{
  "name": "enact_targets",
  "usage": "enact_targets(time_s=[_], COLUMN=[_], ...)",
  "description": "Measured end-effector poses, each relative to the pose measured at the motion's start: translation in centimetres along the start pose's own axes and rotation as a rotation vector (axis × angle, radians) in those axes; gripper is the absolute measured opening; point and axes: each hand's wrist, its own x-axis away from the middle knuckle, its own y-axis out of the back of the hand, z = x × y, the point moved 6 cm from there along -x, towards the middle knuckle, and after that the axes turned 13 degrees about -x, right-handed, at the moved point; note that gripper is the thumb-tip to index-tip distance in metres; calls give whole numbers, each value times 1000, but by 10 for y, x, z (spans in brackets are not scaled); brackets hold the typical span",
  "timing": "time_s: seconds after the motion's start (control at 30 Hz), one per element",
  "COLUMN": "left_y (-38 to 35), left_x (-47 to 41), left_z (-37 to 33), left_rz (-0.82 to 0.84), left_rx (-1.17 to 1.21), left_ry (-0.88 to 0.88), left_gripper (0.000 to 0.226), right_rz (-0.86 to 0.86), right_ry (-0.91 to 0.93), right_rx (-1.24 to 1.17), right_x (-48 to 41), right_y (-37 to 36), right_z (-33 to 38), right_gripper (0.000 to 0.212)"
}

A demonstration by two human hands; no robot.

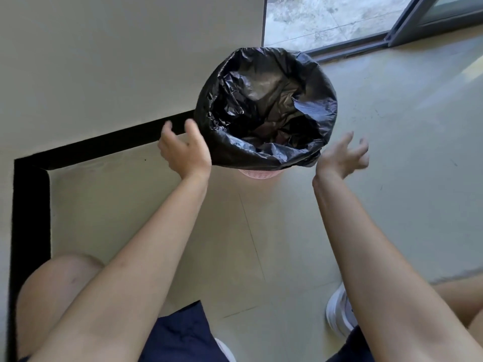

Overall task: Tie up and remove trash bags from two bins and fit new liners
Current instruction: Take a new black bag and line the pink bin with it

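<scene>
A black trash bag (266, 105) lines a pink woven bin (258, 174) on the floor ahead of me; its edge is folded down over the rim and hides most of the bin. The bag's mouth is wide open, with crumpled black plastic inside. My left hand (183, 150) sits at the bag's left side with relaxed fingers, touching or nearly touching the plastic. To the bag's right, my right hand (342, 158) hovers with fingers spread, slightly blurred, and holds nothing.
A pale wall with a black skirting strip (104, 145) runs at the left and behind the bin. A sliding glass door track (366, 45) lies at the back right. My knees and a white shoe (339, 312) are on the tiled floor near me.
</scene>
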Motion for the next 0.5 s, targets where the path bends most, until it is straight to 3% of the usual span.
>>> enact_targets(time_s=[0.1, 0.2, 0.3, 0.43, 0.5], left_y=[-20, -30, -20, -3, 6], left_x=[-10, -19, -20, -10, -3], left_z=[-28, -37, -33, -7, -16], left_rz=[227, 454, 425, 503, 406], left_rx=[-98, -264, -528, -1092, -1323], left_ry=[-258, -268, -324, -288, -432], left_gripper=[77, 86, 89, 115, 106], right_rz=[319, 573, 652, 782, 839], right_ry=[136, 247, 295, 368, 389], right_rx=[35, 326, 468, 577, 614], right_x=[14, 24, 27, 38, 47], right_y=[-33, -48, -47, -60, -66], right_z=[19, 27, 29, 30, 28], right_gripper=[69, 73, 82, 83, 82])
